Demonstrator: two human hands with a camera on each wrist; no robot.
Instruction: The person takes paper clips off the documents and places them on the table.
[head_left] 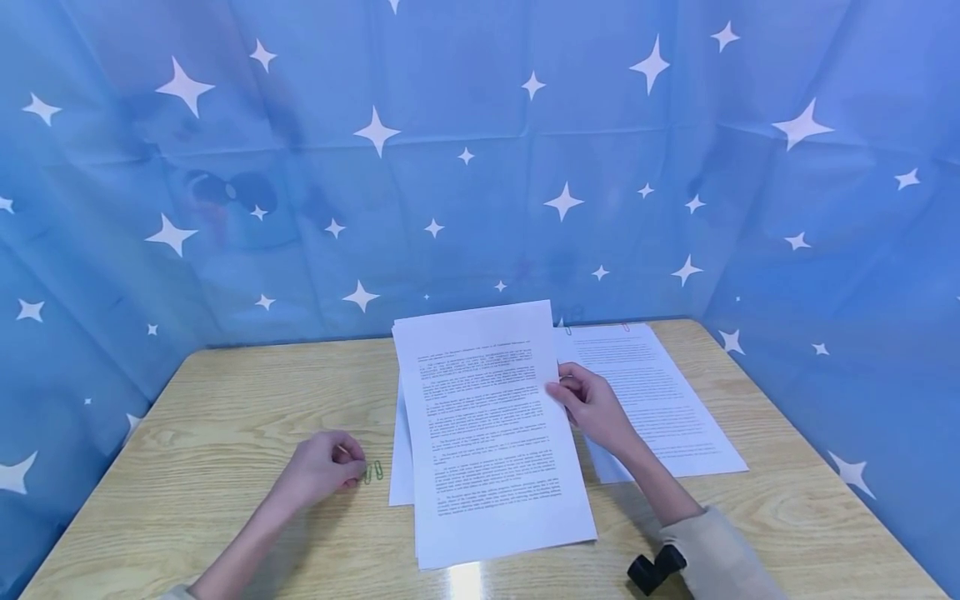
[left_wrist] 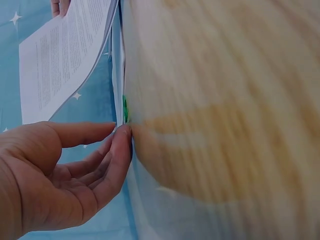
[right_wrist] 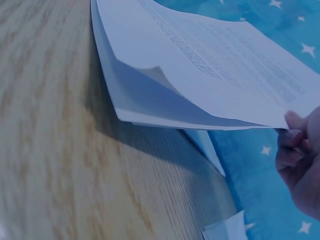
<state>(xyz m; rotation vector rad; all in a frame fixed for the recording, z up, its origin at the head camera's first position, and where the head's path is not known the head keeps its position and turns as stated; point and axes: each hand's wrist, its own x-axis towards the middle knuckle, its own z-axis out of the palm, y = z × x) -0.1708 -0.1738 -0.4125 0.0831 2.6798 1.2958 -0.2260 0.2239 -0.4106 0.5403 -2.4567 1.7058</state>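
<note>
My right hand pinches the right edge of several printed sheets, thumb in front. In the right wrist view the sheets are lifted off the table at that side, their near corners fanned apart. My left hand is low at the tabletop, left of the sheets, beside two green paper clips. Seen from the left wrist, its thumb and fingertips come close together right at a green clip; I cannot tell whether a clip is between them.
More white paper lies under the raised sheets. At the back right rests another printed document, with a green clip and a pink clip at its top edge. A blue star-patterned curtain surrounds the wooden table.
</note>
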